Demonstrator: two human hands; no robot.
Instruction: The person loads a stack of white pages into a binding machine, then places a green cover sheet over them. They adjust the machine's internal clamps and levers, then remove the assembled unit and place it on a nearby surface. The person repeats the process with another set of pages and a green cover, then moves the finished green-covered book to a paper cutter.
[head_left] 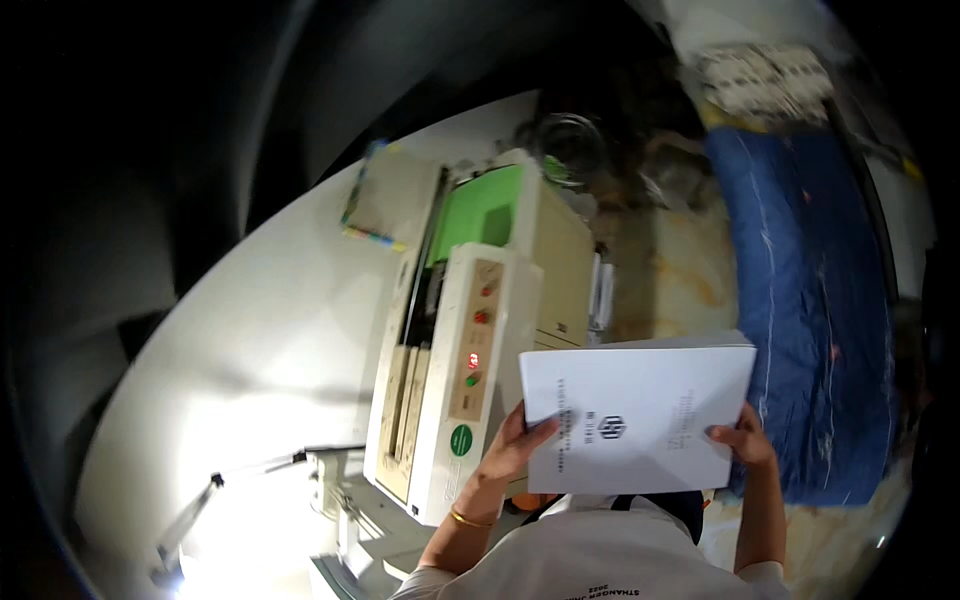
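A thick white paper booklet (650,410) with dark print on its cover is held level in front of my body. My left hand (510,448) grips its left side, thumb on top, and my right hand (748,448) grips the right side the same way. To the left of the booklet stands a cream machine (495,280) with a control panel, lit red display, buttons and a green top section (470,215). A gold-coloured bangle circles my left wrist.
A white curved surface (220,340) lies left of the machine, with a jointed lamp (215,482) at lower left. A square board (390,200) adjoins the machine. At right is a padded blue quilt (800,300) on a marble-patterned floor (670,280); a clear bowl (568,135) sits behind.
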